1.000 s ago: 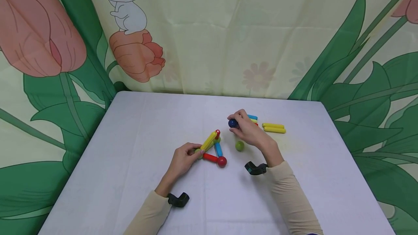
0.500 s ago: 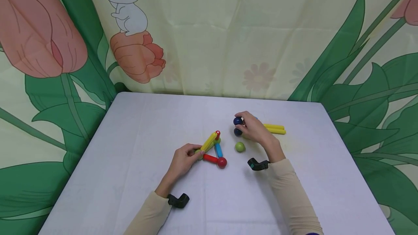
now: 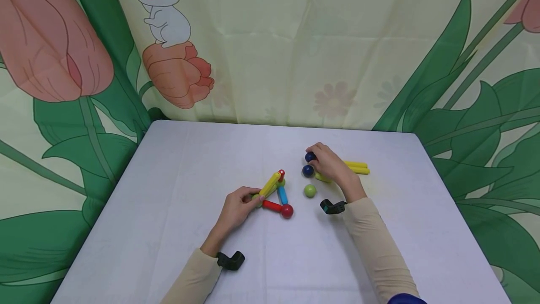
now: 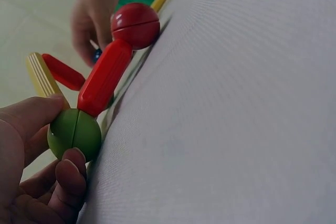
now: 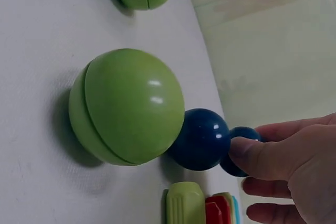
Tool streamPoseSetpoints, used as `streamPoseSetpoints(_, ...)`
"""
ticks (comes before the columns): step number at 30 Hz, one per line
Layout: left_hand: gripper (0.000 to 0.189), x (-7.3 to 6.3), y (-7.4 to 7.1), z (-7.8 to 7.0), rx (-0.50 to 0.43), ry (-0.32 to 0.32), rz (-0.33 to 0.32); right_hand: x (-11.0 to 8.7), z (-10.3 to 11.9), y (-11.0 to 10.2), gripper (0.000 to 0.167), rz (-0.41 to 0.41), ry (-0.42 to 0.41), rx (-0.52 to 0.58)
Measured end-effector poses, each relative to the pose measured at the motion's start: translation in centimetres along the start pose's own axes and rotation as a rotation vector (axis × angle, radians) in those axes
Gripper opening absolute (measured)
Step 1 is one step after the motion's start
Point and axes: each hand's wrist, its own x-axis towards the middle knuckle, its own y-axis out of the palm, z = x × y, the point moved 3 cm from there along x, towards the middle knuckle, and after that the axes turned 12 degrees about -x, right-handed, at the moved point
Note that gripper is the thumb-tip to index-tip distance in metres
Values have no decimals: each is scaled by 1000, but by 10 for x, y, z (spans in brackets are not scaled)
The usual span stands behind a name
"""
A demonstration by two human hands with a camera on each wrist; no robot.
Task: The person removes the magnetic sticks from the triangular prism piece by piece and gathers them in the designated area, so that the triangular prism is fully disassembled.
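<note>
Taking the loose green ball [image 3: 310, 190] on the white table [image 3: 168, 210] as the reference mark and working left to right: well left of it, the left hand [image 3: 237, 206] has thumb and fingers curled round the green corner ball [image 4: 74, 134] of a small stick frame, holding it against the table. From that corner a red stick [image 4: 104, 77] runs to a red ball [image 3: 287, 210] lying left of and slightly nearer than the reference ball; a yellow stick [image 3: 270, 183] rises off the same corner, and a blue stick [image 3: 282, 194] closes the frame. Judged risk: the frame is held at one corner only, so any twist or lift of that hand could pull a joint apart or tip the raised yellow stick over. Just behind the reference ball sit two dark blue balls, the nearer one [image 3: 308, 170] and the farther one [image 3: 310, 156]. The right hand [image 3: 333, 169] pinches the farther ball with its fingertips; the wrist view suggests the two are in contact. Judged risk: if they cling together, lifting one may drag the other, which could drop and roll, knocking the reference ball toward the frame. Right of the hand lie two yellow sticks [image 3: 357, 168]; further pieces under the palm are mostly hidden.
</note>
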Motion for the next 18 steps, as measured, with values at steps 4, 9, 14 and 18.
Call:
streamPoseSetpoints(4,27,0,0,2,-2,5,4,1,-2,3,39,20,1,-57)
streamPoseSetpoints(9,27,0,0,3,-4,8,9,1,-4,6,37,43,5,-63)
streamPoseSetpoints(14,27,0,0,3,-3,3,13,1,-7,10,37,69,13,-52)
streamPoseSetpoints(18,27,0,0,3,1,5,11,2,-8,11,38,83,26,-41)
